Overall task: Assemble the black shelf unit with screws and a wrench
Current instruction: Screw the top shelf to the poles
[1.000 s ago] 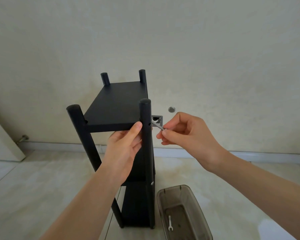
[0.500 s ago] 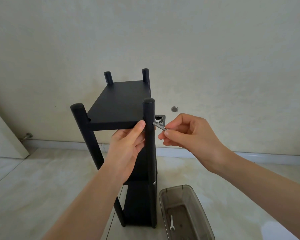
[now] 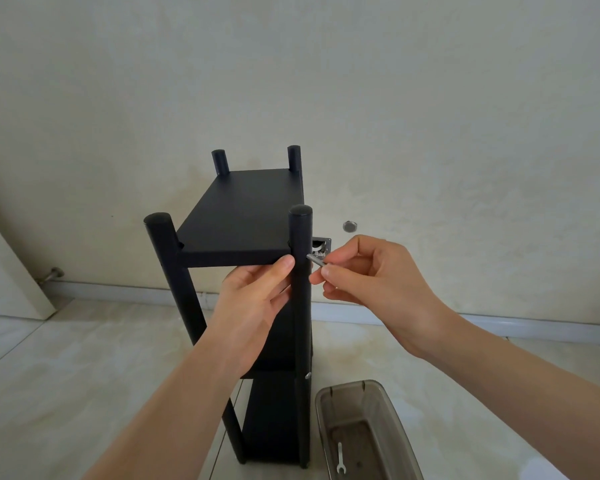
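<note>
The black shelf unit (image 3: 243,216) stands upright on the floor against a cream wall, four round posts rising above its top board. My left hand (image 3: 253,299) is under the top board's near right corner, thumb against the board's front edge beside the near right post (image 3: 301,306). My right hand (image 3: 371,271) pinches a silver screw (image 3: 315,260) whose tip touches that post's right side at the board's level. A small silver wrench (image 3: 340,460) lies in a tray on the floor. Another screw head (image 3: 307,375) shows lower on the same post.
A translucent grey plastic tray (image 3: 388,410) sits on the tiled floor to the right of the shelf's foot. A small wall recess (image 3: 321,244) and a round metal cap (image 3: 350,226) are behind the shelf. A white door (image 3: 7,271) and doorstop (image 3: 52,273) are at left.
The screw in my right hand has moved left until its tip meets the post. My left thumb has slid up to the board's edge. The view shifted slightly.
</note>
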